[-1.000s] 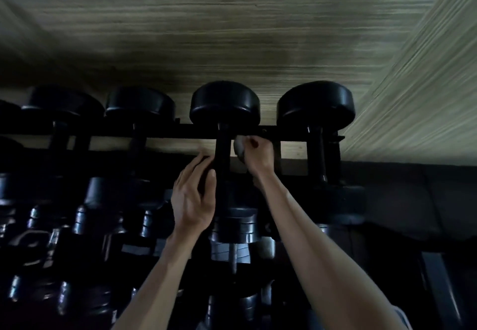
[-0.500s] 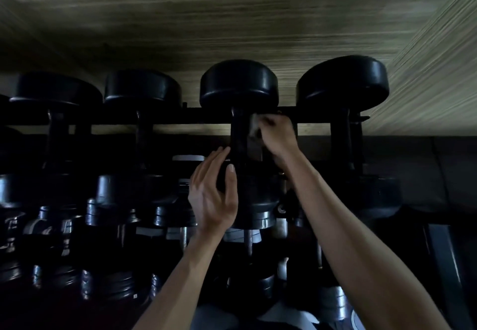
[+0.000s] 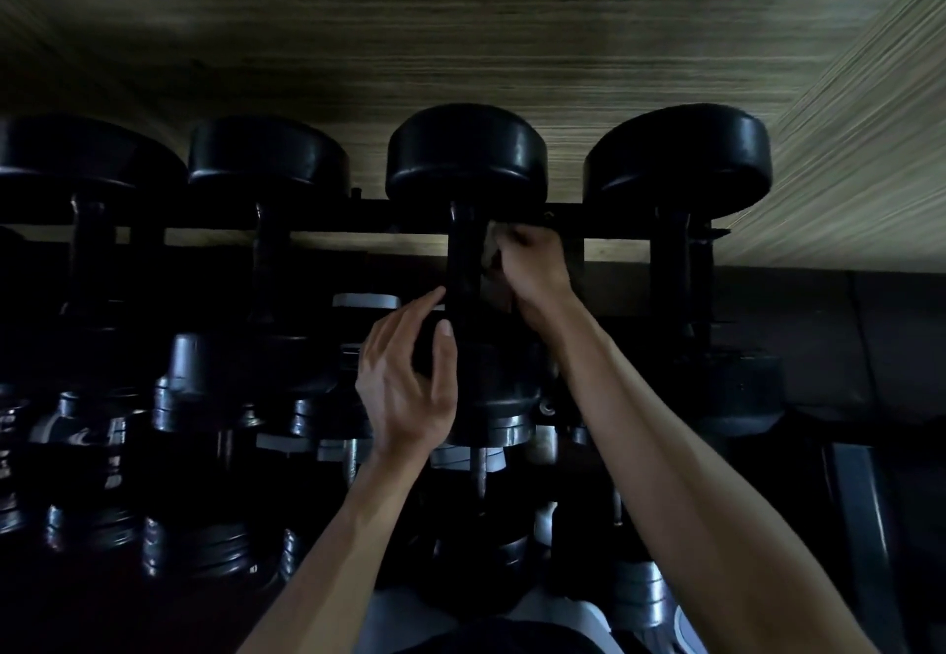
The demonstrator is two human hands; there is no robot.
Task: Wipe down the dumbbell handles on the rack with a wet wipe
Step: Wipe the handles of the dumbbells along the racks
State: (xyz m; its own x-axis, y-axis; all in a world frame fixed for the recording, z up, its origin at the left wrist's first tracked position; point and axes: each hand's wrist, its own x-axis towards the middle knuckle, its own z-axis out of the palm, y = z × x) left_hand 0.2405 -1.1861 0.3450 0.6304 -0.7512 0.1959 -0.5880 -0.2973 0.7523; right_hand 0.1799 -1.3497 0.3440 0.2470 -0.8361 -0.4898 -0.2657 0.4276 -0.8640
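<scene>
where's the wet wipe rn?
Head view, just right of centre: the wet wipe is bunched in the right hand, against the right side of the third dumbbell's handle, just below the rack bar.

Legible text: none | Dumbbells (image 3: 466, 162): no readable numbers or weight marks on the black heads | Rack (image 3: 317, 216): no label or sign visible | Lower plates: too dark to make out any markings | Wall: plain wood grain, no signage
</scene>
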